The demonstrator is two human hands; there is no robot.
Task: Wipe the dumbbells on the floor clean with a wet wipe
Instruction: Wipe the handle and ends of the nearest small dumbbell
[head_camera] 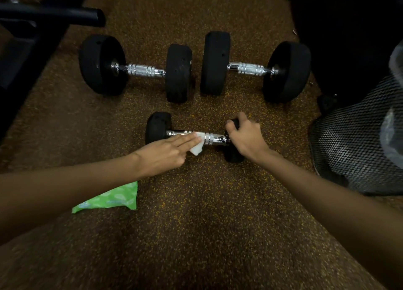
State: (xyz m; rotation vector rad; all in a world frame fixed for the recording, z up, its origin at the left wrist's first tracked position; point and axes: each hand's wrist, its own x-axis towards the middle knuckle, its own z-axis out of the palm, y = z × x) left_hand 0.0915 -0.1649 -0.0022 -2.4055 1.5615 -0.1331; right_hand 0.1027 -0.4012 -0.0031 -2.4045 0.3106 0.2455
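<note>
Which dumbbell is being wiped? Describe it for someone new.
Three dumbbells lie on the brown floor, two bigger ones side by side at the back. It is the smaller front one, with a left hand pressing a white wipe on its handle.

The left forearm (65, 191) and the right forearm (327, 193) are bare along all of their visible length, slender and smooth, narrowing toward the wrists. The left hand (165, 153) and the right hand (247, 137) are bare as well. Anything worn above the elbows lies outside the picture and cannot be told.
</note>
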